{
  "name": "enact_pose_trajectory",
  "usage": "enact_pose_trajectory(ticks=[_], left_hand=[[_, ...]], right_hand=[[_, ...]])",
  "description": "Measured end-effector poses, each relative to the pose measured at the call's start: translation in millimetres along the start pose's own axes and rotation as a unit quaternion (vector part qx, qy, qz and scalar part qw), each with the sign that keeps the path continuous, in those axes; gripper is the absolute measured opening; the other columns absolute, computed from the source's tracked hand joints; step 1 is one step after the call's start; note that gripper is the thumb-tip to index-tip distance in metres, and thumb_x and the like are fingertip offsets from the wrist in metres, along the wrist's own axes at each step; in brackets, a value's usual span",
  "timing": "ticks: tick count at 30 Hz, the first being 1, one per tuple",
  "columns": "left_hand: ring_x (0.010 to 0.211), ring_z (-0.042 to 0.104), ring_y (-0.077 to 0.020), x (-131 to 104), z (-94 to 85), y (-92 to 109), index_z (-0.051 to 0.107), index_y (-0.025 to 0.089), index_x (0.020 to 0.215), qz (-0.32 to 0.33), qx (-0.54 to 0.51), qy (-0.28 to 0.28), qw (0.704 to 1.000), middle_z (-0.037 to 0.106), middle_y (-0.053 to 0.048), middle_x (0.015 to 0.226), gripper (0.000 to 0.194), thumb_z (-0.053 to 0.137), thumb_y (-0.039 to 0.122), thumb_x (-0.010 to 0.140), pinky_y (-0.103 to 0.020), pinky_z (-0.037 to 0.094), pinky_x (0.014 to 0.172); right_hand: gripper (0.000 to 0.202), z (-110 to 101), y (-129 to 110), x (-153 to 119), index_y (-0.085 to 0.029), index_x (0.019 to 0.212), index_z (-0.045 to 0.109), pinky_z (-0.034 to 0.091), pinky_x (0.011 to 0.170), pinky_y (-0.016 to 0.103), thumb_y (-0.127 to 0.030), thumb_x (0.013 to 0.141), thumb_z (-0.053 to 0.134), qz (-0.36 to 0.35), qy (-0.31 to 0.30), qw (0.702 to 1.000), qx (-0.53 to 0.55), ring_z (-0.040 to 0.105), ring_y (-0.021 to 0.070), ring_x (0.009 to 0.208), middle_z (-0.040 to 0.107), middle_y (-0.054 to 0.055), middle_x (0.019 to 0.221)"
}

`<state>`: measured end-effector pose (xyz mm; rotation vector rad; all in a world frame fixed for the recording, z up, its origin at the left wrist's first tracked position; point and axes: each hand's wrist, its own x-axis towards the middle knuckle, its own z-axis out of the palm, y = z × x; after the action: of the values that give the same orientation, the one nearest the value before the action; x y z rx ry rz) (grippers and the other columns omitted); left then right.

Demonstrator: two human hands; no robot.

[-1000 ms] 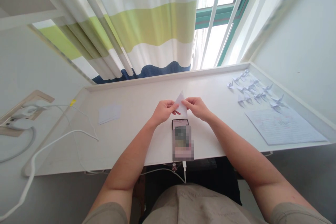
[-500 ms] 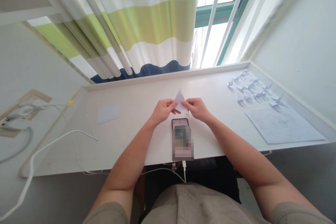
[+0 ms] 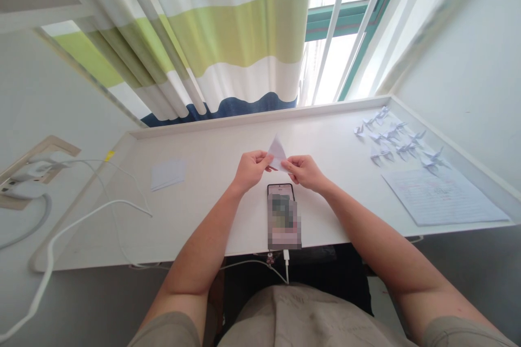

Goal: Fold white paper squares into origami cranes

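A piece of white paper [image 3: 277, 150], folded with a pointed top, is held up over the white desk [image 3: 211, 173]. My left hand [image 3: 253, 169] pinches its left side between thumb and fingers. On the lower right side, my right hand [image 3: 303, 171] grips it with the thumb in front. Some fingers of both hands are hidden behind the paper. Just below my hands lies a phone [image 3: 280, 190] with its screen lit and partly blurred out, plugged into a white cable [image 3: 286, 257].
Several folded paper figures [image 3: 393, 133] stand at the back right, beyond a stack of written sheets [image 3: 443, 200]. Small white paper sheets [image 3: 167, 174] lie on the left. White cables [image 3: 97, 206] run from a wall socket [image 3: 38, 171]. A raised rim [image 3: 260, 119] borders the desk's back.
My right hand has shifted slightly down and left along the paper's lower edge, and the paper has tilted a little. My left hand stays nearly in place, still pinching it.
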<state>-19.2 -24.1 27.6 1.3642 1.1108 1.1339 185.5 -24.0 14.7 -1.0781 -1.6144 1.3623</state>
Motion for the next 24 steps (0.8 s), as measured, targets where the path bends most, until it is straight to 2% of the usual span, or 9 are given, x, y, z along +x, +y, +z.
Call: enact_pose_trajectory(ticks=[4,9,12,14,17,21,24], left_hand=[[0.071,0.076,-0.0211,-1,2.8,2,0.078,0.013,0.084,-0.003,-0.005,-0.014,1.0,0.079,-0.01,0.076,0.05,0.085,0.062,0.081,-0.032,0.059,0.068],[0.07,0.076,-0.0207,-1,-1.5,5,0.078,0.013,0.085,0.0,0.001,-0.003,1.0,0.08,-0.01,0.077,0.051,0.085,0.063,0.081,-0.033,0.06,0.069],[0.069,0.076,-0.0202,-2,-6.4,5,0.076,0.013,0.083,-0.017,0.005,-0.03,0.999,0.079,-0.01,0.076,0.051,0.085,0.064,0.081,-0.032,0.059,0.068],[0.069,0.076,-0.0203,-3,-7.8,5,0.076,0.013,0.084,-0.025,0.007,-0.058,0.998,0.079,-0.009,0.076,0.051,0.085,0.063,0.081,-0.031,0.058,0.068],[0.069,0.075,-0.0193,-4,-5.7,5,0.077,0.014,0.088,-0.014,0.019,-0.072,0.997,0.079,-0.008,0.077,0.048,0.084,0.061,0.083,-0.03,0.055,0.067],[0.07,0.073,-0.0181,-6,0.1,6,0.078,0.015,0.09,0.003,0.049,-0.093,0.994,0.079,-0.007,0.08,0.042,0.081,0.057,0.086,-0.03,0.054,0.068],[0.072,0.071,-0.0179,-8,1.8,7,0.078,0.016,0.088,0.015,0.062,-0.116,0.991,0.078,-0.006,0.081,0.04,0.08,0.056,0.088,-0.031,0.055,0.07]], right_hand=[[0.067,0,1,-3,-0.022,0.068,0.057,0.025,0.043,0.027,-0.086,0.08,0.07,0.006,-0.007,1.0,0.008,0.037,0.0088,0.04,0.046,-0.007,0.044],[0.061,-4,2,-6,-0.02,0.075,0.063,0.036,0.05,0.027,-0.08,0.082,0.073,-0.016,-0.051,0.998,0.025,0.049,0.0106,0.048,0.06,-0.002,0.056],[0.058,-7,1,-6,-0.02,0.073,0.061,0.029,0.046,0.026,-0.076,0.083,0.074,0.012,-0.071,0.997,0.001,0.042,0.009,0.043,0.056,-0.004,0.05],[0.057,-8,0,-6,-0.02,0.076,0.064,0.027,0.045,0.026,-0.075,0.082,0.076,0.018,-0.053,0.998,-0.01,0.038,0.0089,0.042,0.052,-0.005,0.048],[0.059,-9,-2,-3,-0.019,0.075,0.065,0.03,0.049,0.026,-0.077,0.082,0.074,-0.012,-0.028,1.0,0.003,0.04,0.01,0.048,0.052,-0.005,0.053],[0.065,-7,-3,3,-0.02,0.067,0.061,0.028,0.053,0.028,-0.083,0.085,0.063,-0.051,0.015,0.999,0.003,0.04,0.0126,0.056,0.045,-0.004,0.054],[0.065,-6,-1,6,-0.022,0.063,0.056,0.026,0.053,0.029,-0.082,0.084,0.064,-0.058,0.038,0.998,-0.002,0.036,0.0125,0.056,0.041,-0.005,0.053]])
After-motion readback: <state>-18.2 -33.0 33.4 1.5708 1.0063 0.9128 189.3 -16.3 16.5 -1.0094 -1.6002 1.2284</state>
